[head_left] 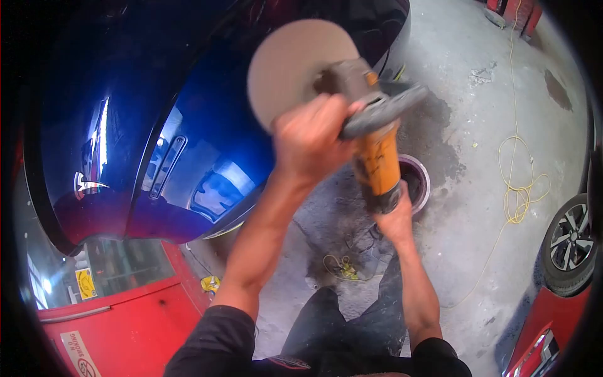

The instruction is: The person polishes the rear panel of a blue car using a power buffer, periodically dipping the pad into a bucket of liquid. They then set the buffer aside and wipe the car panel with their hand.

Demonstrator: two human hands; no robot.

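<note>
A stained concrete workshop floor (pixel 477 125) is seen, crossed by a yellow cord (pixel 518 188). An orange polisher (pixel 377 157) is held over a glossy blue car panel (pixel 188 144). The front handle is gripped by left hand (pixel 311 141) fingers for steadiness; the tail is gripped by the right hand (pixel 396 217), angling the round pad (pixel 292 66) toward the paint.

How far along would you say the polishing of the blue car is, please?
Done: the blue car panel already mirrors sharp reflections. In hand: the polisher, left hand on its head, right hand on the orange body, pad lifted off the paint. What remains cannot be judged.
</note>
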